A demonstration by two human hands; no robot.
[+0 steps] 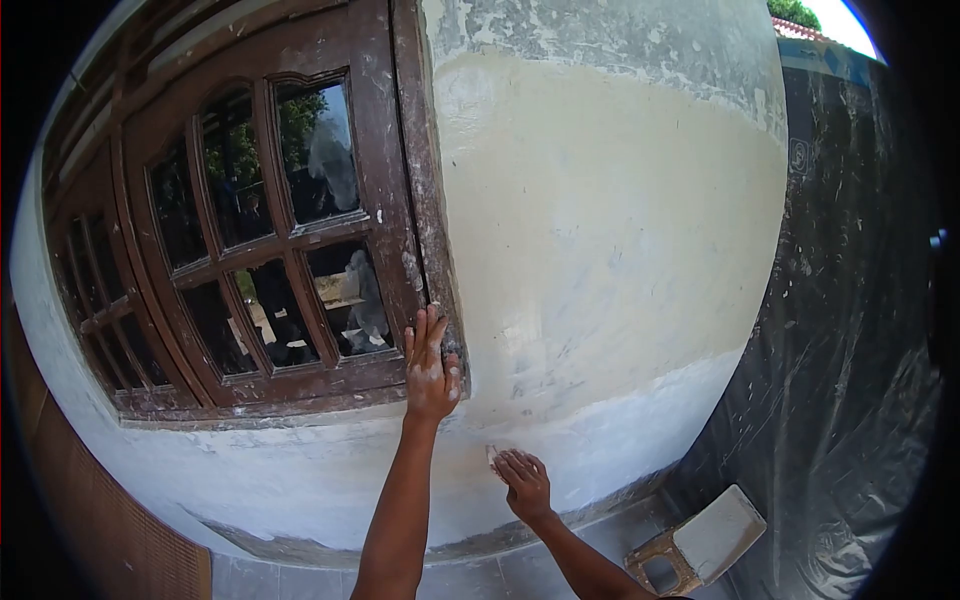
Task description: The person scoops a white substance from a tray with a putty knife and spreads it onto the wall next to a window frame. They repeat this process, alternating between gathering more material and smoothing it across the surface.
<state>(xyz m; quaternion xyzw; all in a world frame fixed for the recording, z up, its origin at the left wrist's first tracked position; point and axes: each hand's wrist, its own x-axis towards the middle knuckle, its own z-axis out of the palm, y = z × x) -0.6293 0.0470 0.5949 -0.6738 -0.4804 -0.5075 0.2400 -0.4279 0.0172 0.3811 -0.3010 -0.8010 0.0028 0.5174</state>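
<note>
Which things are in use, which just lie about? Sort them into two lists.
In use: left hand on window frame; right hand pressing small pale piece on wall.
Lying about: wooden tool on floor; black sheet.

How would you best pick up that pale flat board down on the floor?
Probably take the flat board by its upper-right edge, coming from above: that end looks lifted and free, while its lower end lies against a wooden block.
</note>
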